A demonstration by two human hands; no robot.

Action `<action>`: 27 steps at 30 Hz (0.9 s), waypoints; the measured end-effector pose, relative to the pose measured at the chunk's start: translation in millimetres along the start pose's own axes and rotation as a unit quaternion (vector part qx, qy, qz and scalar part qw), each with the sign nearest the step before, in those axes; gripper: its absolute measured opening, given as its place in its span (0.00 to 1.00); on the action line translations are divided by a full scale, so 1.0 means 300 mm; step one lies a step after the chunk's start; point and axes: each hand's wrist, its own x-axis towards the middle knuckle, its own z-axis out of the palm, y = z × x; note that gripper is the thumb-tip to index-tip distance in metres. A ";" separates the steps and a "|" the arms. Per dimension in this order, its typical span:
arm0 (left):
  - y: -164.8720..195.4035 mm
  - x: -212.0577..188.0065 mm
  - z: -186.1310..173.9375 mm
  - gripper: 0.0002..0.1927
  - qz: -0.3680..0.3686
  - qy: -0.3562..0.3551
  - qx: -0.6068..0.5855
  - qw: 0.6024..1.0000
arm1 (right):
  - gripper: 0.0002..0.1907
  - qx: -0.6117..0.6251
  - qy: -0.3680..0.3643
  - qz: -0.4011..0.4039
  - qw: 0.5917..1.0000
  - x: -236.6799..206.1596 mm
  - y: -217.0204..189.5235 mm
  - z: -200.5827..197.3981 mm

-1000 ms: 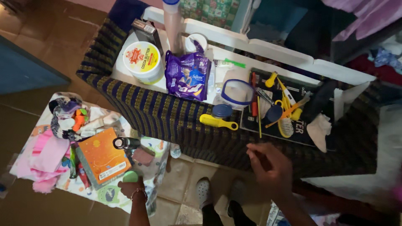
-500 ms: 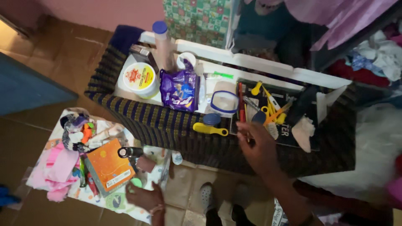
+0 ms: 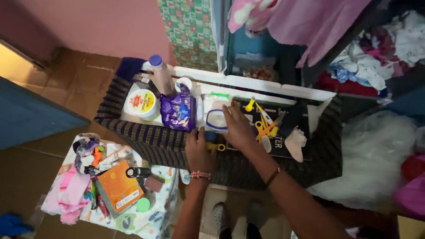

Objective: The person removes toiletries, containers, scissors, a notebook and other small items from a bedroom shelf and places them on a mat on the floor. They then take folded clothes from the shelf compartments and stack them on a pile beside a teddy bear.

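My left hand (image 3: 198,149) rests on the front edge of a low stand draped in a dark striped cloth (image 3: 146,138), its fingertips beside a yellow-handled brush (image 3: 218,147). My right hand (image 3: 239,128) lies flat, fingers spread, over the items on top. It sits between a clear container with a blue rim (image 3: 214,119) and a heap of yellow and orange tools (image 3: 266,125). To the left are a purple packet (image 3: 177,110), a white tub with a yellow and red lid (image 3: 141,104) and a bottle with a blue cap (image 3: 160,76).
A patterned mat on the floor at lower left holds an orange book (image 3: 117,188), a black cylinder (image 3: 137,171) and pink cloth (image 3: 66,199). A white sock (image 3: 295,142) lies right of the tools. A pale plastic bag (image 3: 376,155) and piled clothes fill the right.
My left hand rose from near the floor mat to the stand's front edge. My right hand moved forward from the edge onto the items on top. The view tilted upward.
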 end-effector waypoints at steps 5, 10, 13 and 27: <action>-0.078 -0.002 0.110 0.28 -0.015 -0.028 0.003 0.999 | 0.48 0.005 -0.027 0.019 0.999 0.003 0.003 0.028; -0.106 -0.004 0.134 0.20 -0.010 0.011 -0.005 1.000 | 0.47 0.009 -0.005 0.018 1.000 0.019 -0.005 0.047; -0.086 -0.008 0.067 0.21 -0.013 0.034 -0.046 0.998 | 0.47 0.013 0.004 0.015 1.000 0.027 -0.005 0.062; -0.378 -0.382 -0.427 0.20 -0.220 0.226 0.160 0.935 | 0.44 0.084 0.115 0.021 0.990 0.096 -0.143 -0.015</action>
